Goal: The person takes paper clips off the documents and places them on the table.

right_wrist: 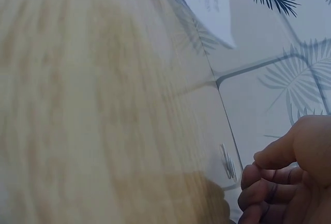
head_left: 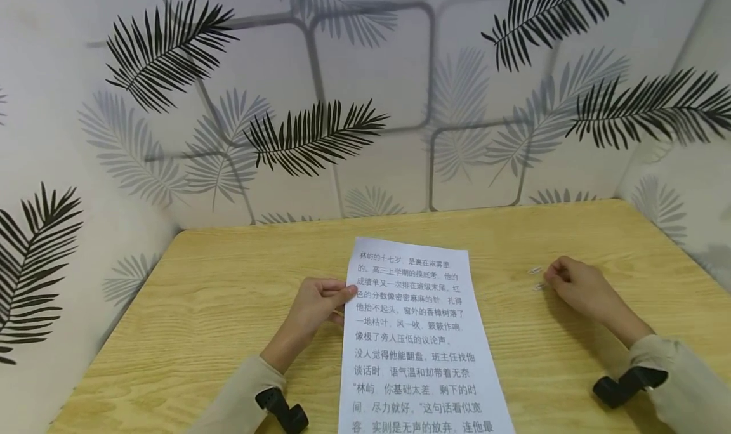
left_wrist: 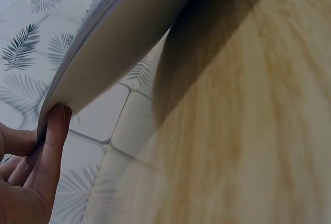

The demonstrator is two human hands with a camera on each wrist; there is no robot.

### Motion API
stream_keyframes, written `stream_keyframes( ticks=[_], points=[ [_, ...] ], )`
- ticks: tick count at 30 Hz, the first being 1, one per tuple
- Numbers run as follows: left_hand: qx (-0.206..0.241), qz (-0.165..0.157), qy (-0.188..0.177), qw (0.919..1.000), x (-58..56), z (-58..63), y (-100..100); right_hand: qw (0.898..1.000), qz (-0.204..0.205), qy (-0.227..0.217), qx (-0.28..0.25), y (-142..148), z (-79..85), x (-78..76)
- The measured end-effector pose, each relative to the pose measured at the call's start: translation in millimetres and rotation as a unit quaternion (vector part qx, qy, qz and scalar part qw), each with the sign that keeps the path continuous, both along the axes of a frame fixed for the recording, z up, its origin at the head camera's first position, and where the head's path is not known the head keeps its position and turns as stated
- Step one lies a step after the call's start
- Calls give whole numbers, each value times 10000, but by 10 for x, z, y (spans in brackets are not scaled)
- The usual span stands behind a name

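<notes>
A stack of white paper sheets [head_left: 411, 332] printed with Chinese text lies before me, its left edge raised off the table. With thumb on top and fingers beneath, my left hand [head_left: 308, 310] pinches that edge; the left wrist view shows the layered sheets [left_wrist: 98, 48] bowing upward from the fingertips. To the right, small silvery wire pieces that look like paper clips [head_left: 538, 287] lie on the table, close to the fingertips of my right hand [head_left: 579, 288]. That hand's fingers are curled, thumb against index finger, and nothing shows between them. In the right wrist view the clips [right_wrist: 227, 163] appear just beside the fingertips.
The wood-grain table [head_left: 228, 275] extends to both sides of the paper. Behind it stands a pale wall covering [head_left: 377, 72] with dark and grey leaf patterns. Each wrist wears a black strapped device [head_left: 628, 383] over a beige sleeve.
</notes>
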State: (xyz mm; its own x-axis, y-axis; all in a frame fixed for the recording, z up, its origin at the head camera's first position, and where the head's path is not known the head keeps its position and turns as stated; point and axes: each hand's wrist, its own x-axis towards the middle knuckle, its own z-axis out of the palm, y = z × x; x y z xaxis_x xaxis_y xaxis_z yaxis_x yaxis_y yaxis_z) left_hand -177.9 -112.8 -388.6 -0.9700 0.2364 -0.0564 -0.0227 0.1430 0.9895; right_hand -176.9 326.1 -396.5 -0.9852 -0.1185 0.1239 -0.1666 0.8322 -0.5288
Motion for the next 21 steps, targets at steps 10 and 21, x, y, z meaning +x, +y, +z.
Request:
stream_keyframes(
  ticks=[10, 21],
  points=[
    [-178, -36, -407, 9990, -12, -35, -41, 10000, -55, 20, -38, -47, 9, 64],
    [-205, -418, -605, 9971, -42, -45, -64, 9999, -22, 66, -95, -48, -14, 60]
  ],
)
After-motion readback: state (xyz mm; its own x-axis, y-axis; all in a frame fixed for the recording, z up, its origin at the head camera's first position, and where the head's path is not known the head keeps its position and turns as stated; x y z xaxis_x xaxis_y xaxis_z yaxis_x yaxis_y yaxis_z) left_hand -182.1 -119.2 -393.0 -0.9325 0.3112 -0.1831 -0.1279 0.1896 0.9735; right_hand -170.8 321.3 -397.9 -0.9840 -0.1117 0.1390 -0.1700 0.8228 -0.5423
